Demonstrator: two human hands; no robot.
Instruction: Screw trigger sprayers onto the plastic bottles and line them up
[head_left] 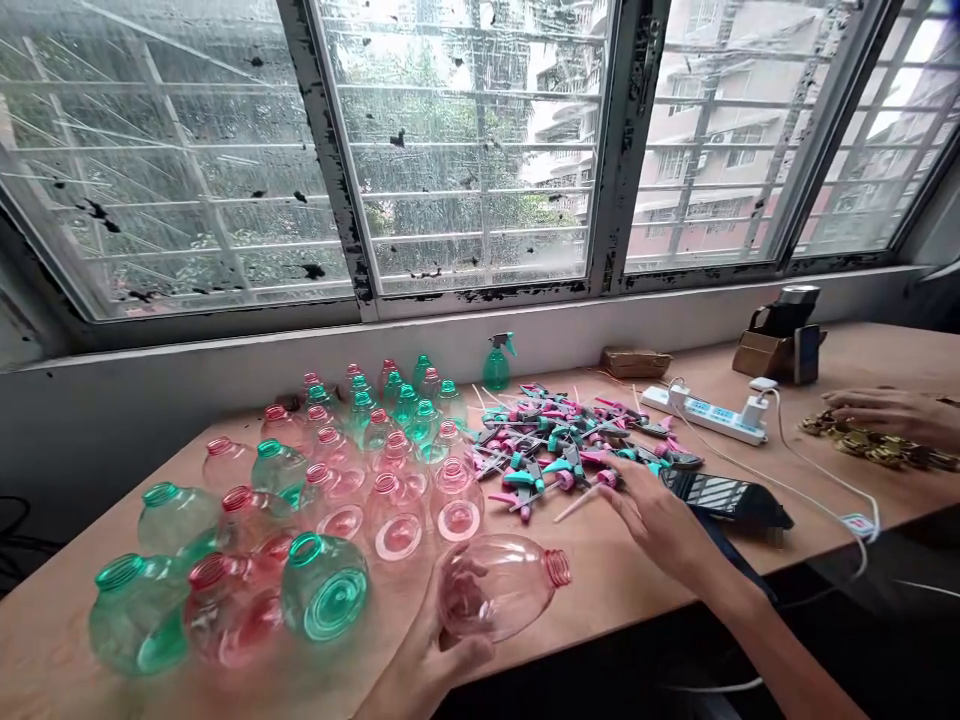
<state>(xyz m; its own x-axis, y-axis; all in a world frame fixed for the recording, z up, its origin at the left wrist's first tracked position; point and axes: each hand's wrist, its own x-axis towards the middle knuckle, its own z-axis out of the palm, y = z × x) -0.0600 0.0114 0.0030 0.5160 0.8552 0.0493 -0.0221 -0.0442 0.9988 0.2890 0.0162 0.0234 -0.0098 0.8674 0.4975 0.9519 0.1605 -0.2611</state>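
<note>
My left hand [435, 655] is wrapped round a clear pink plastic bottle [499, 585], held on its side near the table's front edge with its open neck pointing right. My right hand [656, 515] reaches forward over the table, fingers stretched toward a pile of pink and teal spray-pump heads [562, 445]. Its fingertips touch the near edge of that pile, close to a pump with a white dip tube.
Several empty pink and green bottles [322, 500] crowd the wooden table [600, 580] at left. A green spray bottle [496, 362], a power strip [709, 412], a black phone [724, 497] and a cardboard box [776, 345] lie around. Another person's hand [892, 412] rests on gold parts at right.
</note>
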